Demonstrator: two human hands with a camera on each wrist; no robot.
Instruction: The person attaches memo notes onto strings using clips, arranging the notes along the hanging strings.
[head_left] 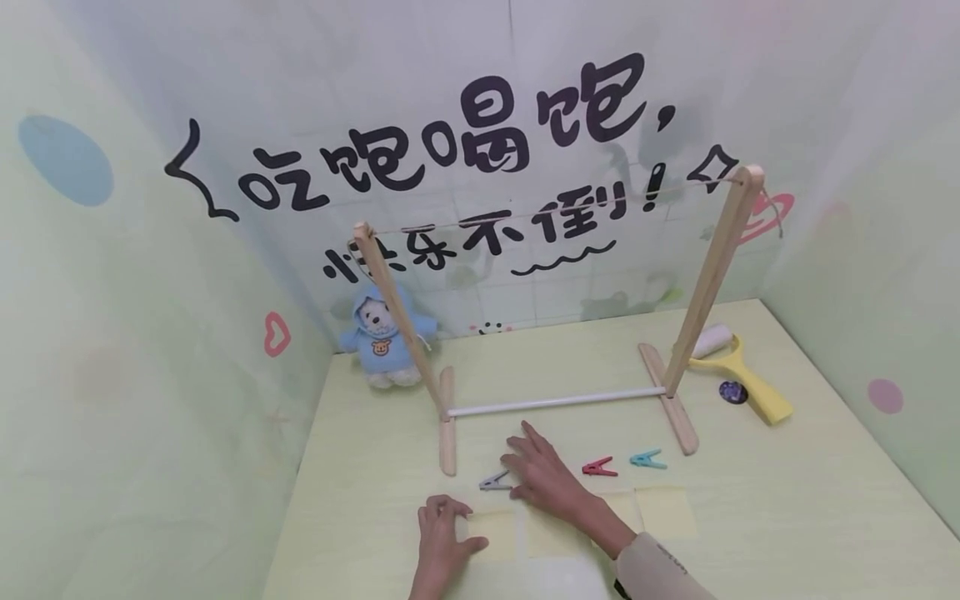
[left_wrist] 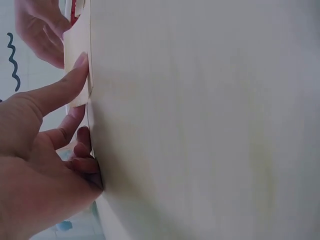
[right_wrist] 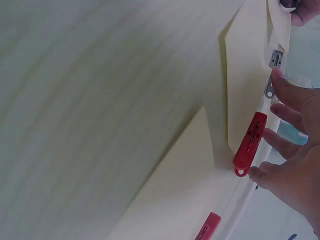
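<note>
**Left hand (head_left: 441, 537) at a yellow paper square (head_left: 497, 537), right hand (head_left: 551, 482) at a gray clothespin (head_left: 492, 481)**

The right forearm (head_left: 609, 527) partly hides the middle squares (head_left: 547, 537); the lower edge crops both arms. Left thumb and index stand apart at the square's left edge. The right hand reaches forward, fingers spread, thumb beside the clothespin on the table (head_left: 337, 508); contact is unclear.

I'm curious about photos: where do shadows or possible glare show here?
Head view: whitish patch, perhaps glare, low on the table; left wrist view: soft shadow beside the left hand; right wrist view: dark shadow along the nearer paper.
</note>
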